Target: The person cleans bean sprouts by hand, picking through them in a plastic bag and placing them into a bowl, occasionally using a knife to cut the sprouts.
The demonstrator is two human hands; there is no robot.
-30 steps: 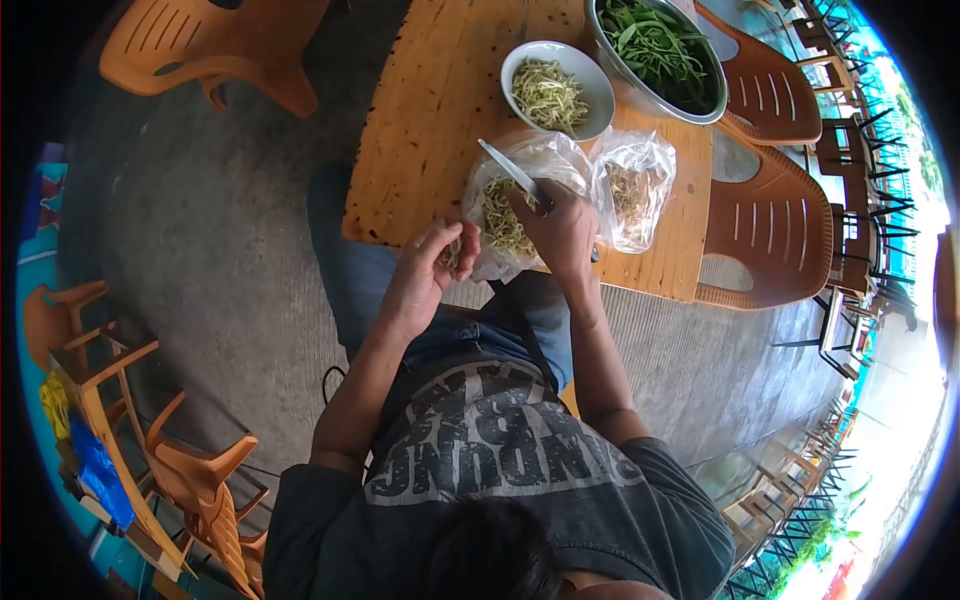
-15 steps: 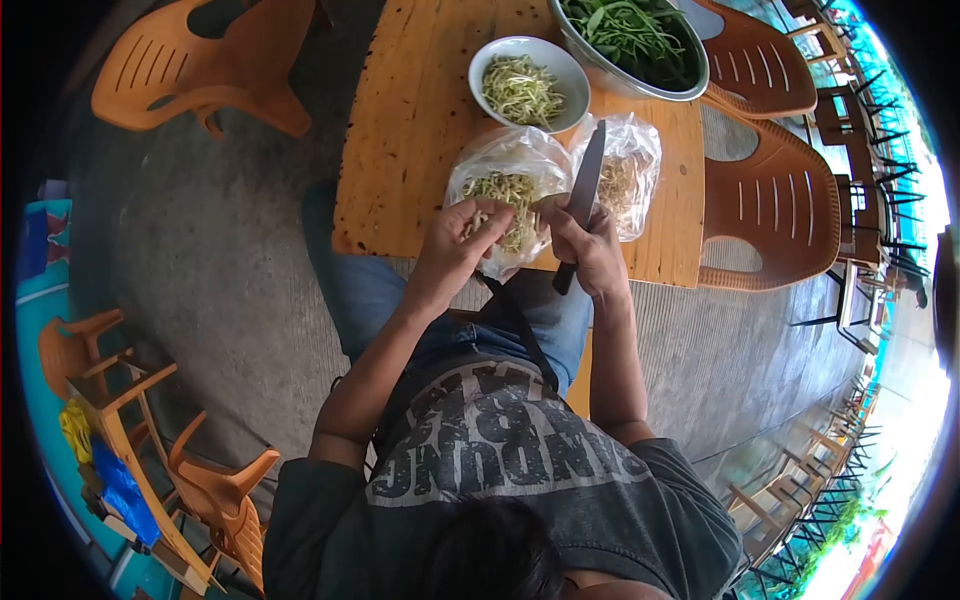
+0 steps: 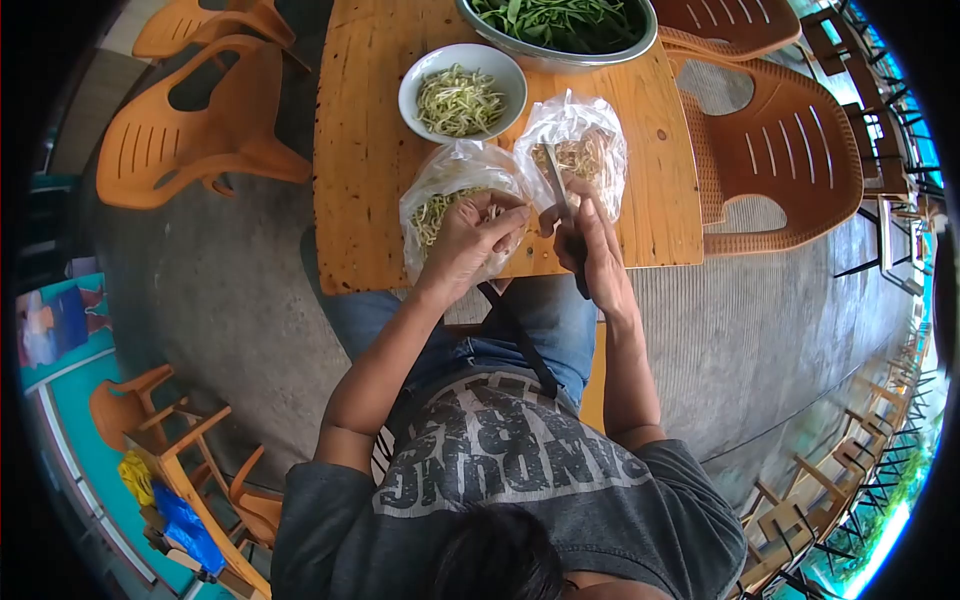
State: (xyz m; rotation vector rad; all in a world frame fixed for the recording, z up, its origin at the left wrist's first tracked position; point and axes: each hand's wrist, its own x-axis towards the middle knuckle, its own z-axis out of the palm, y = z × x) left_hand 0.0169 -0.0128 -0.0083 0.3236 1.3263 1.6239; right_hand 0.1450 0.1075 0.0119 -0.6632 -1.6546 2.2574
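My left hand (image 3: 468, 242) is closed in a pinch over the left clear plastic bag (image 3: 462, 168), with pale bean sprouts showing between the fingers. More bean sprouts (image 3: 430, 217) lie inside that bag, partly hidden by the hand. In my right hand (image 3: 601, 252) is a knife (image 3: 558, 182), gripped by its dark handle, its blade pointing up and away from me. Behind the blade, a second clear plastic bag (image 3: 607, 128) holds thin brownish strands. A white bowl (image 3: 409, 105) with trimmed bean sprouts (image 3: 460, 100) stands beyond the left bag.
A metal basin (image 3: 590, 60) of leafy greens (image 3: 550, 20) stands at the far side of the wooden table (image 3: 355, 180). Orange plastic chairs (image 3: 800, 150) flank the table on the right, and another orange chair (image 3: 200, 130) is at the left. More furniture lines the right side.
The view has shifted, so the table and bowls appear further left. My right hand has turned the knife, its blade now tilting left. My hands remain close together above the bags.
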